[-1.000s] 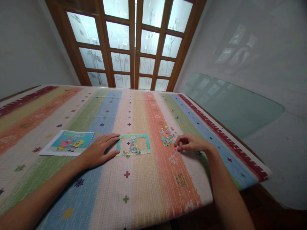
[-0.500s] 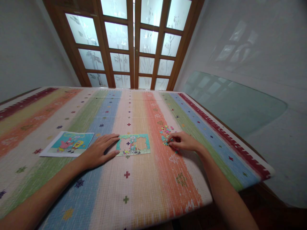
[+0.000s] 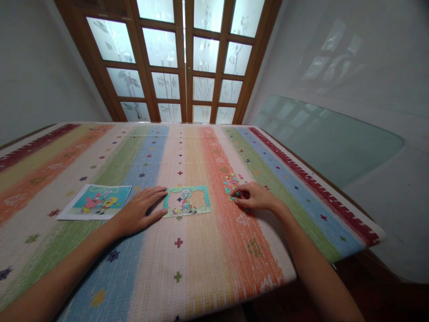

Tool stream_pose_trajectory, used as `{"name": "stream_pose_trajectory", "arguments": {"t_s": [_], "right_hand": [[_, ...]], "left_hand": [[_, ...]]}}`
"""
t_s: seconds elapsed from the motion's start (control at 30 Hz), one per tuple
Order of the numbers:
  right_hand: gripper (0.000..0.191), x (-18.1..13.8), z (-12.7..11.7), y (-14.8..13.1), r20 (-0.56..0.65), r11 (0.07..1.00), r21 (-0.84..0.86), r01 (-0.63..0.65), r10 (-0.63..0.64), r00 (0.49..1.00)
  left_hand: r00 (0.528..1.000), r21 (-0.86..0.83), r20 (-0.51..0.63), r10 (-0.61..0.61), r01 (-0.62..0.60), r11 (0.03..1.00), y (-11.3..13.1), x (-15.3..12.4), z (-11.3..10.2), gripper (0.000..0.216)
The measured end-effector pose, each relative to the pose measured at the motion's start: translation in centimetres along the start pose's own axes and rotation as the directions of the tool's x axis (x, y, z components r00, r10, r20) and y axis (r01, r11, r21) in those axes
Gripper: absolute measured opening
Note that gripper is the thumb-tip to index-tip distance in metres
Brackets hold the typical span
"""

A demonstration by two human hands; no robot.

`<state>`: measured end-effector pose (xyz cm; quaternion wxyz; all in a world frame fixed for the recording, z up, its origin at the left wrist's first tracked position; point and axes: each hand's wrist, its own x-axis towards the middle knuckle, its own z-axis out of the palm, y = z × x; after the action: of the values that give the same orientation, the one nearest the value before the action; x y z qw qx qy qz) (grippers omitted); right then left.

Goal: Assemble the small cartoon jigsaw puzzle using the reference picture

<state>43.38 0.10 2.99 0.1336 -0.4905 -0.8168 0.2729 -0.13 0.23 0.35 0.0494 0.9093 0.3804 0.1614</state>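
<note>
A partly assembled jigsaw puzzle (image 3: 186,209) lies flat in the middle of the table, with a cartoon figure down its centre and gaps on both sides through which the cloth shows. My left hand (image 3: 142,208) rests flat with fingers stretched out, their tips at the puzzle's left edge. To the right is a small pile of loose jigsaw pieces (image 3: 231,180), mostly teal, yellow and pink. Over the near side of this pile, my right hand (image 3: 253,196) has thumb and forefinger pinched together. Whatever may be between those fingertips is too small to make out.
A printed cartoon picture (image 3: 102,200) on white paper lies left of my left hand. The striped tablecloth (image 3: 197,250) covers the table, whose near edge drops off in front. Wooden doors with frosted panes (image 3: 186,94) stand beyond; a glass sheet (image 3: 321,129) is at the right wall.
My right hand has shifted very slightly left over the loose pieces, its fingers still pinched. My left hand stays at the puzzle's edge. The view has tilted a little.
</note>
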Motion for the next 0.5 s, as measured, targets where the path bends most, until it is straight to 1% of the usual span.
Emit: {"name": "stream_pose_trajectory", "arguments": {"t_s": [0.13, 0.37, 0.5], "right_hand": [[0.018, 0.09, 0.21, -0.01, 0.002, 1.0, 0.01, -0.012, 0.012, 1.0], [0.011, 0.2, 0.65, 0.32, 0.02, 0.994, 0.099, -0.045, 0.043, 0.999], [0.022, 0.08, 0.68, 0.41, 0.083, 0.988, 0.144, -0.059, 0.048, 0.995]], "left_hand": [[1.0, -0.003, 0.002, -0.005, 0.005, 1.0, 0.08, 0.06, -0.11, 0.055], [1.0, -0.02, 0.006, -0.013, 0.013, 1.0, 0.02, 0.03, -0.07, 0.053], [1.0, -0.024, 0.0, -0.016, 0.016, 1.0, -0.07, -0.04, 0.05, 0.053]]}}
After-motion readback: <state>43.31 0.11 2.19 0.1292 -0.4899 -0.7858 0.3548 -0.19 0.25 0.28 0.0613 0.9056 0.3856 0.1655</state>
